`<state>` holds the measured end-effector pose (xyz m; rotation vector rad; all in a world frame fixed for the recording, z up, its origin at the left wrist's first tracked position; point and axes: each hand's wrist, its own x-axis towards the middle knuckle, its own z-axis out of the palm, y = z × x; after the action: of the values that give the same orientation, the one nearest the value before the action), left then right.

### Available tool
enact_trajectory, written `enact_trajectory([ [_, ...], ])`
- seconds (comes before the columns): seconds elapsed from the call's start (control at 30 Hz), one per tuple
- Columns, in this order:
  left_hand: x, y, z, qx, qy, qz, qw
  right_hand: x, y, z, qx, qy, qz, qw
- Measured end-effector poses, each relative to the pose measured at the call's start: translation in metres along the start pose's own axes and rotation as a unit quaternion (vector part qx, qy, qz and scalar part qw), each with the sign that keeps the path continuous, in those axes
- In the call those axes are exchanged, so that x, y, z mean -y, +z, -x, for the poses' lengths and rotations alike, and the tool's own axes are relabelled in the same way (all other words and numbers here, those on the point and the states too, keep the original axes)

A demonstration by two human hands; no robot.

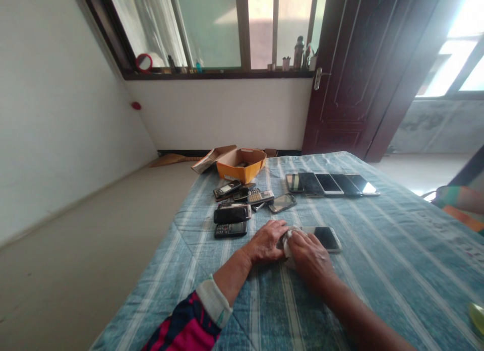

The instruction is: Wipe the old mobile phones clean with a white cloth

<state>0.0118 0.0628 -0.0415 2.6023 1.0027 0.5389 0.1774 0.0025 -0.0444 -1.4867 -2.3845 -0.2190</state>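
Note:
My right hand point(309, 255) is closed around a crumpled white tissue point(289, 244) and presses it down at the middle of the bed-like surface. My left hand point(267, 241) curls its fingers against a small dark item beside the tissue, seemingly a mobile phone, mostly covered by both hands. Just past my right knuckles lies a white smartphone point(328, 239) with a dark screen, its left part hidden. Left of my hands, a black keypad phone point(230, 229) and a black phone point(232, 214) lie close together.
More old phones point(260, 195) are piled before an open orange box point(242, 165). A grey smartphone point(283, 203) lies nearby, and several smartphones point(329, 184) form a row at the right. Striped blue cloth point(370, 260) covers the surface. Behind stand a wall and a door point(348, 63).

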Motion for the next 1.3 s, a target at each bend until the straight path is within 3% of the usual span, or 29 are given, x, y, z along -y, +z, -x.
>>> enact_trajectory([
  [0.27, -0.001, 0.001, -0.001, -0.004, -0.008, 0.003, 1.000, -0.018, -0.016, 0.006, 0.046, 0.074, 0.033, 0.996],
  [0.57, -0.004, -0.002, 0.001, -0.006, -0.003, -0.001, 1.000, 0.004, -0.003, 0.015, -0.013, -0.001, 0.030, 0.999],
  [0.77, -0.004, -0.002, 0.002, -0.002, -0.012, 0.013, 1.000, -0.009, -0.019, 0.020, 0.049, 0.063, 0.067, 0.995],
  [0.93, -0.006, -0.003, 0.004, -0.004, -0.016, 0.020, 1.000, -0.014, -0.020, 0.023, 0.063, 0.089, 0.105, 0.988],
  [1.2, -0.003, -0.005, 0.001, 0.016, -0.017, 0.010, 1.000, 0.008, -0.005, 0.019, -0.013, 0.004, 0.086, 0.996],
  [1.3, -0.003, -0.006, 0.001, 0.013, -0.021, 0.007, 1.000, 0.007, -0.006, 0.020, -0.007, 0.018, 0.088, 0.996],
])
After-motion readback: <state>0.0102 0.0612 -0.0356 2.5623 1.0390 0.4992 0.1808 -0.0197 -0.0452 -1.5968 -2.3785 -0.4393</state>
